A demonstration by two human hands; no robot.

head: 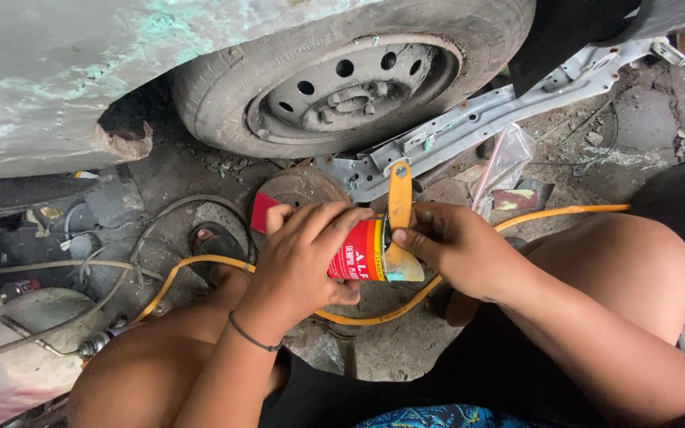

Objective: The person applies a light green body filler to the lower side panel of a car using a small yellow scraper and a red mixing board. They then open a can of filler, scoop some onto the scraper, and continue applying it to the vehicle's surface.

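- A red can (358, 252) is clasped by the left hand (307, 254).
- A yellow putty knife (399, 214) is pinched by the right hand (453, 250) at the can's 3 o'clock rim.
- Open ground is left only at 6 o'clock; a car wheel (350, 79) crowds 12.

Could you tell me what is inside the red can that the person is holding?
The yellow scraper, held by the right hand, reaches into the mouth of the red can, which the left hand steadies. The contents are hidden behind the rim and blade.

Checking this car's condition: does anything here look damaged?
Yes. The car body has a ragged, rusty hole at its lower edge beside the tyre, and its paint is worn and patchy.
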